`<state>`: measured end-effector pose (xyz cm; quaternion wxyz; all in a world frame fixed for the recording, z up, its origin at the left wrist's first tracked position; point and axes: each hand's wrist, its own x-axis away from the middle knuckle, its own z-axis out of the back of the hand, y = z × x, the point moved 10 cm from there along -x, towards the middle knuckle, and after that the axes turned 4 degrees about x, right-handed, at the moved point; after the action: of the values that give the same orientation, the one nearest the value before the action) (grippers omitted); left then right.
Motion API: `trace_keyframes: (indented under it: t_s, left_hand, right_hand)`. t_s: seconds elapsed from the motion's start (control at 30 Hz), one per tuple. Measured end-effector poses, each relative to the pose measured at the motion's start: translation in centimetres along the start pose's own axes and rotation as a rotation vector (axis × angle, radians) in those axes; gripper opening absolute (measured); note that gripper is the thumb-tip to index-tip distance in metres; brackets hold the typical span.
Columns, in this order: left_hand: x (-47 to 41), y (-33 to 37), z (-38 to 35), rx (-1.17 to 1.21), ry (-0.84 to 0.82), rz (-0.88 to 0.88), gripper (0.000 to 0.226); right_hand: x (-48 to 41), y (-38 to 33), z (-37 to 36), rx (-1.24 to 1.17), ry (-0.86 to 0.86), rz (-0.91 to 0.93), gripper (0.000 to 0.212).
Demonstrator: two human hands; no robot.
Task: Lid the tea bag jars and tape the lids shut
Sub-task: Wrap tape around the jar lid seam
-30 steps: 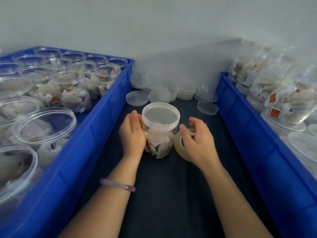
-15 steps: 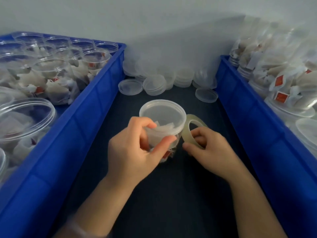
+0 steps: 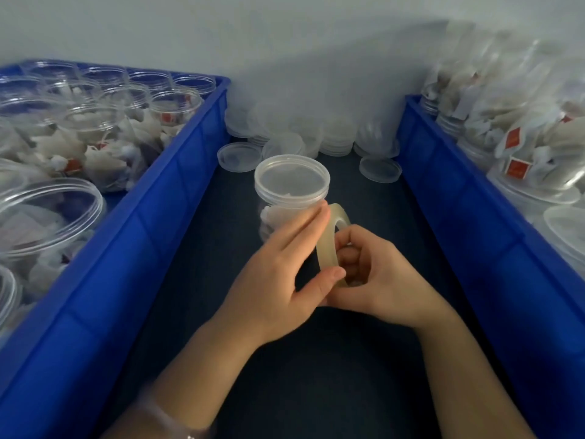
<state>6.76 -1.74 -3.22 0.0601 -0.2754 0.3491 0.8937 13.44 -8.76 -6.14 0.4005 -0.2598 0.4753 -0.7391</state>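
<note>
A clear jar of tea bags (image 3: pixel 286 213) stands on the dark table between two blue bins, with a translucent lid (image 3: pixel 292 179) on top. Just in front of it, both hands hold a roll of clear tape (image 3: pixel 329 245) upright. My right hand (image 3: pixel 380 277) grips the roll with fingers through its core. My left hand (image 3: pixel 278 277) pinches the roll's outer edge between thumb and fingers, which partly hide the jar's lower front.
The left blue bin (image 3: pixel 158 223) holds several open jars of tea bags. The right blue bin (image 3: pixel 468 213) holds lidded jars. Loose lids (image 3: pixel 239 156) lie single and stacked along the wall behind the jar. Dark table surface (image 3: pixel 332 369) lies under my forearms.
My left hand left the jar's side and came onto the tape roll. My right hand lifted the roll from beside the jar to in front of it. The jar stayed put.
</note>
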Motion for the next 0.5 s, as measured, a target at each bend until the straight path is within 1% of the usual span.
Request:
trace_keyframes:
  t_s: [0.03, 0.1, 0.17, 0.23, 0.27, 0.3, 0.37, 0.43, 0.5]
  left_hand:
    - [0.0, 0.0, -0.2, 0.033, -0.026, -0.006, 0.067]
    - [0.0, 0.2, 0.3, 0.045, 0.012, -0.039, 0.066]
    - [0.1, 0.9, 1.4, -0.017, 0.157, -0.086, 0.06]
    - [0.4, 1.5, 2.3, -0.051, 0.307, -0.123, 0.046]
    - [0.5, 1.4, 2.4, -0.034, 0.342, -0.12, 0.042]
    - [0.4, 1.1, 2.4, 0.001, 0.343, -0.098, 0.04]
    - [0.1, 0.3, 2.0, 0.085, 0.289, -0.034, 0.041]
    - [0.0, -0.3, 2.0, 0.144, 0.258, 0.022, 0.039]
    - [0.0, -0.5, 2.2, 0.171, 0.265, 0.04, 0.037]
  right_hand:
    - [0.0, -0.1, 0.1, 0.008, 0.01, 0.006, 0.046]
    - [0.0, -0.5, 0.2, 0.021, 0.036, 0.023, 0.047]
    - [0.0, -0.6, 0.5, -0.014, 0.079, 0.039, 0.048]
    - [-0.1, -0.3, 0.8, -0.09, 0.139, 0.02, 0.053]
    - [-0.2, -0.1, 0.9, -0.121, 0.154, 0.007, 0.056]
    - [-0.3, 0.1, 0.8, -0.147, 0.145, -0.005, 0.059]
    - [-0.4, 0.4, 0.4, -0.179, 0.08, -0.027, 0.063]
    - [-0.3, 0.4, 0.2, -0.127, 0.04, -0.043, 0.058]
    - [-0.2, 0.5, 0.3, -0.037, 0.04, -0.045, 0.053]
